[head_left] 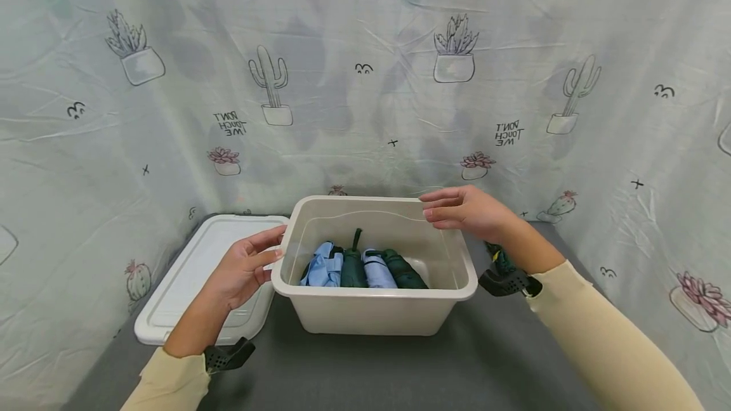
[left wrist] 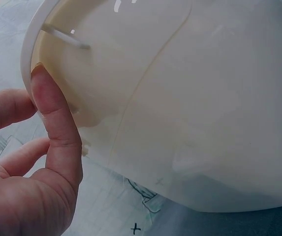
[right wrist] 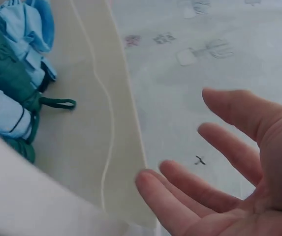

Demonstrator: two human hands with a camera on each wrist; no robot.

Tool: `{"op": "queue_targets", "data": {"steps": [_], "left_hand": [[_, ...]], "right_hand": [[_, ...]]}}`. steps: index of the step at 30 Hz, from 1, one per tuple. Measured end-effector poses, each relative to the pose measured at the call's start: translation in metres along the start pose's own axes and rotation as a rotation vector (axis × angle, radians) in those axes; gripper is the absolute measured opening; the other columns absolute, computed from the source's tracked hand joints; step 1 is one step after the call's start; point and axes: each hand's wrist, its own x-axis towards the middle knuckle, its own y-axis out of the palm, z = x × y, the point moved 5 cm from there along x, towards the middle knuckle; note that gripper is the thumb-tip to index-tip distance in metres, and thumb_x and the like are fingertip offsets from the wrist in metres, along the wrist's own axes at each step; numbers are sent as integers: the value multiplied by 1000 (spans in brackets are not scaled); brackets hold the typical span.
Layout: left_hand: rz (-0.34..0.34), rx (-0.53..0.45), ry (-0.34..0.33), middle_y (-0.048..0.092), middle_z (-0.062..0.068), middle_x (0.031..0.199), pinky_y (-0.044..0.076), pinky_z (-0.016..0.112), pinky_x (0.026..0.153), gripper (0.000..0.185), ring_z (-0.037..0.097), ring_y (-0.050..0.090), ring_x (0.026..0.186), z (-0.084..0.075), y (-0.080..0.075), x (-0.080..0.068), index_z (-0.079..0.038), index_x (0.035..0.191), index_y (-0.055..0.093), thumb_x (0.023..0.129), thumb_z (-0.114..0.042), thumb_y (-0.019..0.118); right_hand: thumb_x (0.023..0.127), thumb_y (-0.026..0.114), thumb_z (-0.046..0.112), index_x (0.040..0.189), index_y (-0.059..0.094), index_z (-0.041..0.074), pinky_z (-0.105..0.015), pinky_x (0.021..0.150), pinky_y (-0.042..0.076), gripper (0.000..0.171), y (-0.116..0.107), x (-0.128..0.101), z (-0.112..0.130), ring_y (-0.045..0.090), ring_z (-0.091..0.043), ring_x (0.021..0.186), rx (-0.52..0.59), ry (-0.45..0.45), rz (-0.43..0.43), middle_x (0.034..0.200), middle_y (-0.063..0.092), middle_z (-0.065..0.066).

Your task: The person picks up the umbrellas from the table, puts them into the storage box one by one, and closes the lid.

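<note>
A beige plastic bin [head_left: 374, 292] stands on the grey table. Inside lie several folded umbrellas side by side, light blue ones [head_left: 322, 265] and dark green ones [head_left: 353, 266]. My left hand [head_left: 251, 262] is at the bin's left rim, and its thumb [left wrist: 52, 118] touches the rim of the bin [left wrist: 190, 98] with the fingers relaxed. My right hand [head_left: 451, 211] rests with straight fingers on the far right corner of the rim. In the right wrist view the right hand [right wrist: 239, 177] lies open beside the bin's wall [right wrist: 116, 108], with the umbrellas [right wrist: 13, 73] below.
A white lid [head_left: 194, 271] lies flat on the table left of the bin. A dark green thing [head_left: 499, 256] shows partly behind my right wrist. Cactus-print cloth [head_left: 365, 81] hangs close round the back and both sides. Grey table [head_left: 371, 373] lies in front of the bin.
</note>
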Motion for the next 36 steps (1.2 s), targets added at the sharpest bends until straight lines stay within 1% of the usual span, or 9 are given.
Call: {"op": "queue_targets", "data": {"steps": [4, 9, 14, 16, 18, 21, 23, 30, 36], "left_hand": [[0, -13, 2, 60, 2, 130, 63, 35, 85, 63, 17, 72, 109, -1, 0, 0, -1, 157, 37, 101, -12, 64], [1, -24, 5, 60, 2, 129, 63, 36, 86, 62, 17, 72, 109, 0, 0, 0, 0, 156, 38, 101, -11, 65], [18, -43, 18, 59, 6, 128, 63, 34, 84, 61, 17, 73, 107, -1, 1, 0, 2, 156, 38, 101, -9, 64], [25, -44, 26, 59, 6, 128, 63, 33, 84, 61, 16, 73, 107, -1, 1, 0, 2, 155, 38, 101, -8, 64], [26, -44, 30, 59, 6, 129, 63, 33, 84, 61, 16, 73, 107, -2, 1, 0, 3, 155, 38, 101, -8, 64], [21, -42, 29, 59, 6, 128, 63, 34, 84, 61, 17, 73, 107, -2, 1, 0, 3, 155, 38, 101, -8, 64], [15, -40, 26, 60, 5, 127, 63, 34, 84, 61, 17, 73, 106, -1, 1, 0, 3, 155, 38, 101, -8, 63], [9, -30, 24, 61, 3, 127, 63, 35, 86, 62, 18, 73, 108, -1, 2, 0, 3, 156, 36, 101, -10, 64], [3, -21, 26, 60, 4, 128, 63, 35, 86, 63, 19, 73, 109, -3, 3, -1, 2, 156, 36, 101, -11, 65]], "right_hand": [[98, 70, 16, 146, 53, 0, -38, 103, 55, 54, -10, -7, -1, 69, -10, 116, 2, -59, -76, 149, 54, -24], [98, 71, 23, 146, 54, 0, -38, 104, 55, 55, -22, -17, -7, 69, -6, 113, -15, -102, -154, 148, 56, -19], [98, 71, 29, 145, 54, 2, -34, 104, 55, 57, -35, -24, -20, 69, -3, 114, 9, -135, -241, 136, 64, 3], [98, 70, 30, 143, 57, 4, -28, 101, 57, 53, -40, -26, -26, 69, -3, 113, 28, -152, -278, 128, 66, 12], [99, 69, 28, 139, 61, 6, -25, 98, 58, 46, -46, -29, -33, 70, -3, 110, 59, -175, -309, 121, 68, 17], [100, 68, 25, 133, 66, 12, -22, 93, 59, 36, -53, -33, -43, 71, -3, 107, 93, -199, -344, 114, 71, 18], [100, 68, 25, 131, 67, 13, -20, 91, 59, 34, -57, -35, -50, 72, -1, 103, 94, -204, -368, 112, 72, 19], [99, 69, 33, 140, 60, 0, -15, 86, 58, 53, -70, -39, -75, 69, 5, 99, -32, -178, -485, 108, 68, 25], [101, 66, 33, 142, 57, -4, -11, 83, 56, 56, -80, -41, -95, 65, 12, 95, -113, -135, -557, 106, 63, 28]]}}
